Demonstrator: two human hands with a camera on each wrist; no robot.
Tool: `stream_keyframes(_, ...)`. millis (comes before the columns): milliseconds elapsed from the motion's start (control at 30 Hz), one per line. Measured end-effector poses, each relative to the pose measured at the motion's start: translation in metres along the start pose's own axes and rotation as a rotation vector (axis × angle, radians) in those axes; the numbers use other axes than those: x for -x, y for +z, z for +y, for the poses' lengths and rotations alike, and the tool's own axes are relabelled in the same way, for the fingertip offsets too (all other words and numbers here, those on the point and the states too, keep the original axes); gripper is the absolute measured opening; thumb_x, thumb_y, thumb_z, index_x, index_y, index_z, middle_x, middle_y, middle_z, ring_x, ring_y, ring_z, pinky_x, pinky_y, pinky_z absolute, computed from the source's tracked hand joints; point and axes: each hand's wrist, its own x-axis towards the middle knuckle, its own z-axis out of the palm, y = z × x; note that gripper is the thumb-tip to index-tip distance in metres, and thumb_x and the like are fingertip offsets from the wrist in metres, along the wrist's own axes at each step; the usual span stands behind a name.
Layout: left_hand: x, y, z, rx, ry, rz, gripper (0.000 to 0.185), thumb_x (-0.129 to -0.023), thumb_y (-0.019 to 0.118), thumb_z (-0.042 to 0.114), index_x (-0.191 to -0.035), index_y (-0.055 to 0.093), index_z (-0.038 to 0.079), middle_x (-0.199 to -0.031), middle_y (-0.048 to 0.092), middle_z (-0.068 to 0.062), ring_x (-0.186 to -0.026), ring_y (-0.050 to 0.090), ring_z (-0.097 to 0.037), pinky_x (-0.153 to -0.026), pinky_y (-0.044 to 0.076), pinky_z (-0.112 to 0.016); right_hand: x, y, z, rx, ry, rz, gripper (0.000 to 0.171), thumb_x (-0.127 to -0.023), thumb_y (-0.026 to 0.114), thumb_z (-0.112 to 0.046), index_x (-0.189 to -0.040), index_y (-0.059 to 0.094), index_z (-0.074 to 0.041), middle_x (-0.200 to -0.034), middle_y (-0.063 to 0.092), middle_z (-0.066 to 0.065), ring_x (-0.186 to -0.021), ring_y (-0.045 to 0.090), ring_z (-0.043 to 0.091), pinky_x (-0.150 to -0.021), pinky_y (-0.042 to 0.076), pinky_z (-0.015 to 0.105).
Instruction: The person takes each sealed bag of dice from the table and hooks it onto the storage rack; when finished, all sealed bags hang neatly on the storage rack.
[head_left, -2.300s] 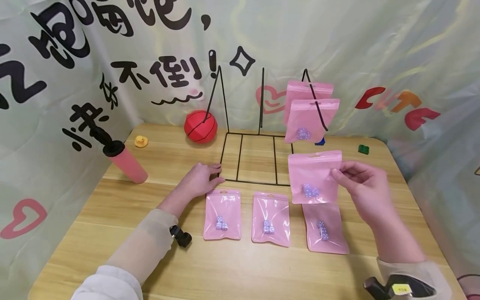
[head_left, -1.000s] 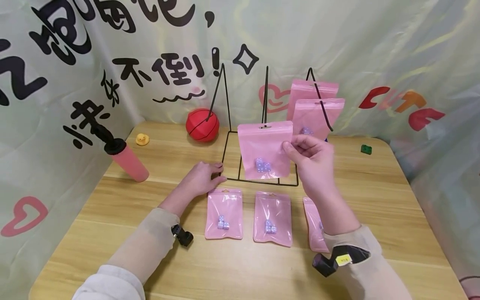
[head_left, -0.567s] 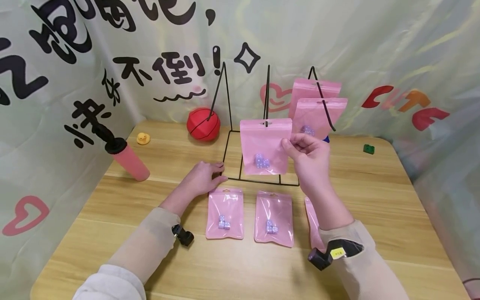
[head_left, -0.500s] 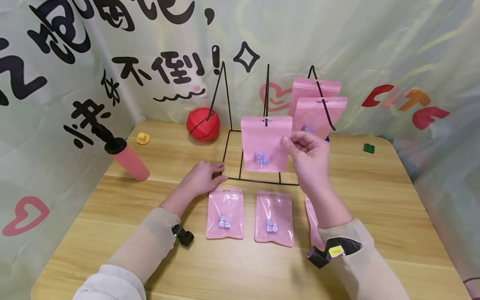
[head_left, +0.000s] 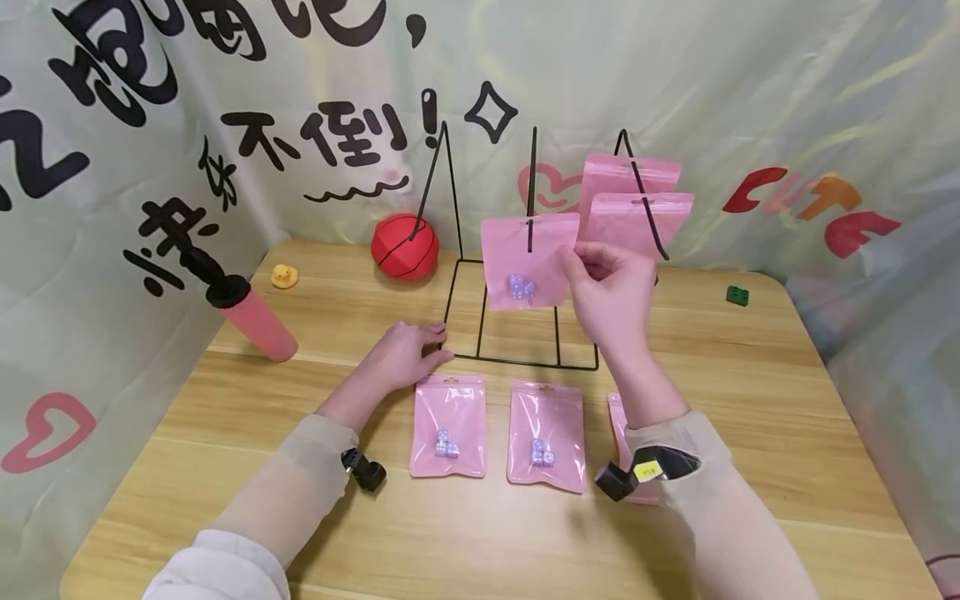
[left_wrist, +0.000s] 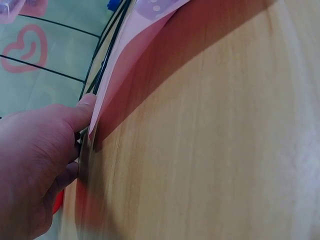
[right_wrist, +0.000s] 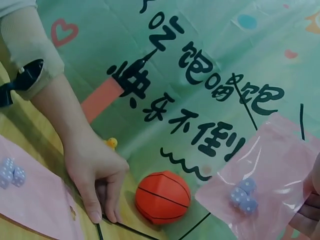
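My right hand (head_left: 617, 292) pinches the right edge of a pink zip bag (head_left: 542, 250) with dice inside. This bag hangs upright at the middle hook of a black wire rack (head_left: 517, 362), the prong passing through its top. My left hand (head_left: 405, 354) grips the rack's front left base corner, thumb and fingers around the wire. Two more pink bags (head_left: 637, 215) hang on the right hook, partly behind my right hand. Lying flat in front of the rack are a left bag (head_left: 450, 408), a middle bag (head_left: 546, 417) and a right bag (head_left: 619, 417), mostly covered by my right forearm.
A red ball (head_left: 405, 247) sits behind the rack's left hook. Further left are a yellow duck (head_left: 284, 276) and a pink cylinder with a black top (head_left: 258, 327). A green block (head_left: 737, 295) lies at the right. A printed curtain stands behind the table.
My right hand has carried the bag from the right over to the middle hook, the hook has entered its top, and the bag has slid back and up along it. My left hand stays put.
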Motion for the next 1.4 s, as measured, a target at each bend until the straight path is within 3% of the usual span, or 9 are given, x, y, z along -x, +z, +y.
stream_keyframes(167, -0.001, 0.000, -0.001, -0.010, 0.025, 0.018, 0.049, -0.100, 0.077, 0.037, -0.136, 0.071, 0.006, -0.143, 0.065, -0.009, -0.139, 0.055, -0.028, -0.120, 0.038, -0.049, -0.008, 0.009, 0.000, 0.066, -0.028, 0.041, 0.018, -0.098, 0.076, -0.011, -0.095, 0.081, 0.006, -0.084, 0.077, 0.016, -0.065, 0.066, 0.010, -0.062, 0.053, 0.020)
stream_keyframes(333, 0.000, -0.001, 0.000, -0.002, 0.005, 0.007, 0.049, -0.099, 0.077, 0.037, -0.137, 0.071, 0.006, -0.143, 0.064, -0.008, -0.140, 0.054, -0.028, -0.121, 0.037, -0.050, -0.017, 0.019, 0.001, 0.110, -0.064, 0.089, 0.017, -0.098, 0.076, -0.011, -0.095, 0.083, 0.004, -0.083, 0.078, 0.013, -0.065, 0.066, 0.007, -0.061, 0.052, 0.017)
stream_keyframes(700, 0.000, -0.002, 0.002, 0.011, 0.012, 0.008, 0.049, -0.100, 0.077, 0.037, -0.137, 0.070, 0.006, -0.144, 0.064, -0.009, -0.141, 0.053, -0.029, -0.120, 0.038, -0.049, -0.033, 0.026, 0.004, 0.169, -0.049, 0.112, 0.017, -0.100, 0.075, -0.012, -0.101, 0.083, 0.003, -0.089, 0.079, 0.014, -0.067, 0.065, 0.008, -0.062, 0.051, 0.015)
stream_keyframes(1033, 0.000, 0.001, 0.000, 0.014, 0.003, -0.002, 0.050, -0.100, 0.077, 0.038, -0.138, 0.070, 0.007, -0.145, 0.063, -0.008, -0.142, 0.051, -0.029, -0.122, 0.035, -0.051, -0.037, 0.033, 0.009, 0.140, -0.010, 0.152, 0.015, -0.098, 0.076, -0.013, -0.100, 0.084, 0.000, -0.090, 0.080, 0.012, -0.067, 0.067, 0.005, -0.062, 0.053, 0.015)
stream_keyframes(1400, 0.001, 0.001, -0.001, 0.020, 0.003, 0.004, 0.050, -0.100, 0.077, 0.037, -0.138, 0.070, 0.006, -0.145, 0.063, -0.009, -0.141, 0.052, -0.030, -0.119, 0.039, -0.049, -0.026, 0.016, 0.016, 0.049, 0.032, 0.070, 0.018, -0.097, 0.078, -0.009, -0.110, 0.081, 0.003, -0.103, 0.080, 0.015, -0.081, 0.074, 0.009, -0.073, 0.059, 0.018)
